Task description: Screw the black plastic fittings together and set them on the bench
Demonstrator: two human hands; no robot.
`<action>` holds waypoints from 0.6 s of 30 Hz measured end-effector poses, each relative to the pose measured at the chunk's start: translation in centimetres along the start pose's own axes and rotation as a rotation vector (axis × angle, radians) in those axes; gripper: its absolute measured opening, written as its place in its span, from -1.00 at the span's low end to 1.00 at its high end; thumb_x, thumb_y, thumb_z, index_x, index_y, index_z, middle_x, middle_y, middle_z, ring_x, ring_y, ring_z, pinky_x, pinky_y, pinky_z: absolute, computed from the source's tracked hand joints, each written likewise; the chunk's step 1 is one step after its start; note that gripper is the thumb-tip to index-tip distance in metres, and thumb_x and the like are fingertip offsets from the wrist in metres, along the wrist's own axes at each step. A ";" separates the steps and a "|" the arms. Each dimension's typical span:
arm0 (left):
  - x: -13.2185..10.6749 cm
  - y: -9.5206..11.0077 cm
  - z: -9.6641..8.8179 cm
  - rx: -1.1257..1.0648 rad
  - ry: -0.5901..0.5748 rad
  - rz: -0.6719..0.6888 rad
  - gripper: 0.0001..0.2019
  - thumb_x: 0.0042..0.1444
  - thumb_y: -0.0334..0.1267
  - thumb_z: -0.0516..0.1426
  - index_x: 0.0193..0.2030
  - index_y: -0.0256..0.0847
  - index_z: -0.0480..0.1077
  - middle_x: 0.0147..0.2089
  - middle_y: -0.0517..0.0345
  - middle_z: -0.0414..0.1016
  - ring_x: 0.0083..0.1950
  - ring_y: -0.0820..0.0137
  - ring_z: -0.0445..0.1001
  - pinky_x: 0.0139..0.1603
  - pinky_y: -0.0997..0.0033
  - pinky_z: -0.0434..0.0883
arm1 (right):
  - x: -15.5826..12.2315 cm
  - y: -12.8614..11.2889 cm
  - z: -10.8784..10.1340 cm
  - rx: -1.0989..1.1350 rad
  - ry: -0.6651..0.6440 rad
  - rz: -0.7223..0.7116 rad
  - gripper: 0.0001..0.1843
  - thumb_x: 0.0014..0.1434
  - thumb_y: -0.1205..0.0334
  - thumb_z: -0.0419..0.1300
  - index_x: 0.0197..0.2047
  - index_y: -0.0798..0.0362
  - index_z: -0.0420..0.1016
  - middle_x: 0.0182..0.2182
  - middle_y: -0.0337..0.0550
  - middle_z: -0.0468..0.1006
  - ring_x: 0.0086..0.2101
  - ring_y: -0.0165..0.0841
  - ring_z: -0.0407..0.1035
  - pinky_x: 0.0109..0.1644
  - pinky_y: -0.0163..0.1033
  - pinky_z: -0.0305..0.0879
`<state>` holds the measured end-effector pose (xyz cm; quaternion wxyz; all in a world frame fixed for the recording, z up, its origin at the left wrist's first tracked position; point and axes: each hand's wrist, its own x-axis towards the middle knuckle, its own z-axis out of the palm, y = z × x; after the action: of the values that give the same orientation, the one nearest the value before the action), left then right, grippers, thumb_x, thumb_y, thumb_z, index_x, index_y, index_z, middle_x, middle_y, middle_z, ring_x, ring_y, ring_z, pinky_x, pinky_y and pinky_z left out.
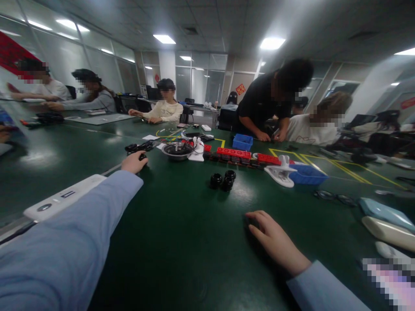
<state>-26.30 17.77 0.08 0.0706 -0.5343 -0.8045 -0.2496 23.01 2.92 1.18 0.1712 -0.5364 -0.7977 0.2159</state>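
Note:
My left hand (133, 162) reaches forward over the table's left half, its fingers closed round a small black part (143, 157) whose shape is mostly hidden. Just beyond it lies a heap of black parts (147, 146). My right hand (275, 239) rests on the green tabletop at front right, fingers loosely bent with a gap to the thumb, holding nothing I can see. Between my hands, farther forward, stand three glossy black cylindrical parts (228, 181), close together.
A round metal bowl (177, 151) holds black cables. Beside it run red blocks (233, 153), white stands (281, 172) and blue bins (308, 174). Glasses (335, 198) and cases (387, 229) lie right. A white power strip (66, 196) sits under my left arm. Several people work around the table.

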 end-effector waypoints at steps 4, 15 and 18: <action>0.4 0.1 0.1 0.048 -0.057 -0.015 -0.59 0.02 -0.07 0.05 0.01 -0.13 0.35 0.00 -0.08 0.41 0.00 -0.03 0.34 -0.06 0.08 0.26 | -0.1 0.0 0.0 -0.005 0.000 0.004 -0.61 0.11 0.20 -0.06 -0.03 0.14 0.34 -0.11 -0.01 0.34 -0.16 -0.22 0.29 -0.09 -0.14 0.26; -2.0 1.0 -0.4 0.052 -0.007 -0.022 -0.41 0.11 0.13 -0.07 0.12 -0.30 0.18 0.01 -0.13 0.37 -0.02 0.03 0.36 -0.09 0.07 0.31 | -0.2 -0.1 0.5 0.027 0.107 -0.002 -0.70 0.12 0.27 0.04 -0.08 0.12 0.40 -0.16 -0.05 0.39 -0.15 -0.27 0.31 -0.05 -0.17 0.22; -2.5 1.4 -0.5 0.049 0.031 -0.056 -0.25 0.04 0.18 -0.03 0.22 -0.36 0.00 0.10 -0.23 0.27 0.04 -0.04 0.31 -0.06 -0.04 0.28 | -0.1 0.1 0.6 0.038 0.121 0.006 -0.72 0.13 0.28 0.07 -0.07 0.11 0.39 -0.16 -0.08 0.39 -0.17 -0.30 0.31 -0.07 -0.21 0.22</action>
<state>-24.13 15.93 0.03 0.0892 -0.5058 -0.8238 -0.2400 22.85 2.74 0.57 0.2284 -0.5477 -0.7800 0.1987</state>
